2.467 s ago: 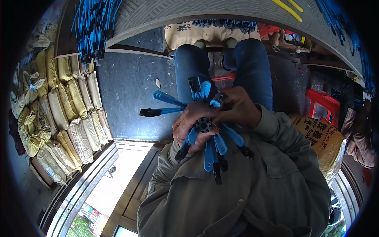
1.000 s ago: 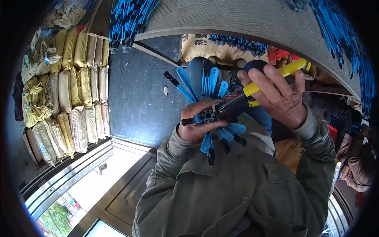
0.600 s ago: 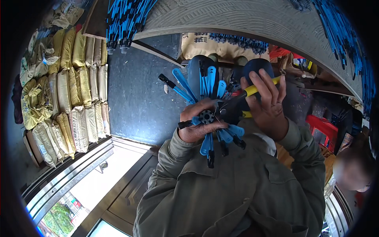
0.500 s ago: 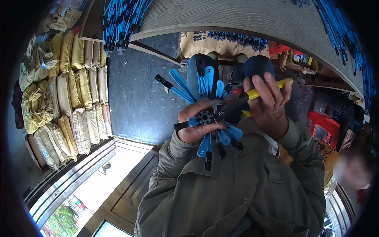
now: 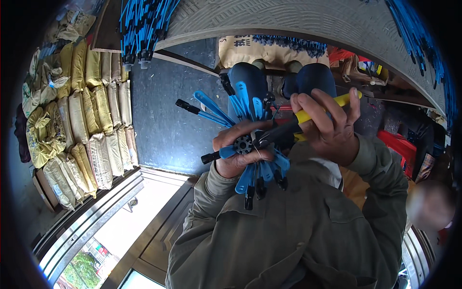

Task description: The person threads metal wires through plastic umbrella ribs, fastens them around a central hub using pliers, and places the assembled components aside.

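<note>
My left hand (image 5: 228,166) is closed around a cluster of blue plastic arms (image 5: 243,96) with black tips, which fan out on both sides of the fist. At their centre, between thumb and fingers, shows a round black notched hub (image 5: 244,144). My right hand (image 5: 332,130) grips pliers (image 5: 310,114) by their yellow handles, its fingers partly extended along them. The dark jaws reach the right side of the hub; whether they bite on anything is too small to tell. A thin pale strand shows just below the jaws.
Bundles of blue rods (image 5: 147,29) hang over the left end of a curved textured board (image 5: 288,19), with more at its right. Filled sacks (image 5: 79,115) are stacked at far left. A red plastic stool (image 5: 399,149) and another person (image 5: 430,204) are at the right.
My left hand and the blue-armed cluster have shifted slightly left. The pliers' jaws remain beside the hub, and my right wrist has moved a little right. Both grips stay closed.
</note>
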Available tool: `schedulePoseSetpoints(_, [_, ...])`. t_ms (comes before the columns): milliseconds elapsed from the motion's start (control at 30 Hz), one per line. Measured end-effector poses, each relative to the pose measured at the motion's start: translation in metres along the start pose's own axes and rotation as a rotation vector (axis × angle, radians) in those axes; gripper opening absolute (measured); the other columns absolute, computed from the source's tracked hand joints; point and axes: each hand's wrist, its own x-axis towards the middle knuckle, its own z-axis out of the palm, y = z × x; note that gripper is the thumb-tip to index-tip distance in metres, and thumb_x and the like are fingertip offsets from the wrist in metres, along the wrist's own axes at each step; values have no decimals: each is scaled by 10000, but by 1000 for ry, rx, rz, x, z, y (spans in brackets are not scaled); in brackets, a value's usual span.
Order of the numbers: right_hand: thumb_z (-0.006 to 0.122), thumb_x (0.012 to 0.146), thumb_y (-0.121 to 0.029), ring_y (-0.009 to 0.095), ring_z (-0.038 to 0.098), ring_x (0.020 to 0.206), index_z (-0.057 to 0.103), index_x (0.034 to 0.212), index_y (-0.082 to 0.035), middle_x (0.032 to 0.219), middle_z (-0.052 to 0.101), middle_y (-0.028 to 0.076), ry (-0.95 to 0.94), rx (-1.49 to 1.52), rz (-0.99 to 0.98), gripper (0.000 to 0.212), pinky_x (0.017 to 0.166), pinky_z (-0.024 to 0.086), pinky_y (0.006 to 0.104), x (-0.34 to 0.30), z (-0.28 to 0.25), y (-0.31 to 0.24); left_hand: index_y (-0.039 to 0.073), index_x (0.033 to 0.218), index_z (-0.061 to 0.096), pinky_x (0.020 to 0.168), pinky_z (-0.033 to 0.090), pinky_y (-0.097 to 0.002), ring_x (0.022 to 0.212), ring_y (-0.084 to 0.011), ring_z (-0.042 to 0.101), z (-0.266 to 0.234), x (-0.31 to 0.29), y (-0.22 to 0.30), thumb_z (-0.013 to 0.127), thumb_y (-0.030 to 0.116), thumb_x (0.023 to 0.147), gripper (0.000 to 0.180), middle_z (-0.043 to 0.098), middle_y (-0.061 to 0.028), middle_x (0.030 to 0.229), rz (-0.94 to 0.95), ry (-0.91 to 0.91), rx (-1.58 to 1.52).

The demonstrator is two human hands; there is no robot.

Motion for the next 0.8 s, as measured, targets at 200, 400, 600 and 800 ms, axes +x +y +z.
schedulePoseSetpoints(200, [655,776,-203,180,517,957,600,1012,-162,1174,476,2,33,20,-73,246,951,302,474,2,0,6,-53,1029,608,727,485,-279,819,-194,635,1,-3,-4,831,320,533,659,657,-135,931,15,12,-62])
schedulePoseSetpoints(400, [644,776,-213,197,530,877,578,934,-106,1104,514,63,-103,319,-124,202,751,425,422,3,-10,8,-49,1033,609,731,486,-285,818,-200,639,-2,-5,7,825,365,494,713,657,-132,918,-2,-33,-17])
schedulePoseSetpoints(600, [659,769,-245,240,544,821,554,891,-40,1095,518,108,-794,680,-253,261,668,457,342,42,-57,56,-41,1054,603,706,482,-290,787,-201,632,4,-8,0,811,416,473,768,658,-132,903,62,-134,-107])
schedulePoseSetpoints(800, [657,769,-248,238,561,833,551,940,-46,1067,525,111,-989,867,-139,285,656,468,329,32,-75,60,-36,1030,601,668,464,-285,742,-199,608,2,1,-5,796,450,520,731,647,-111,865,157,-340,-121])
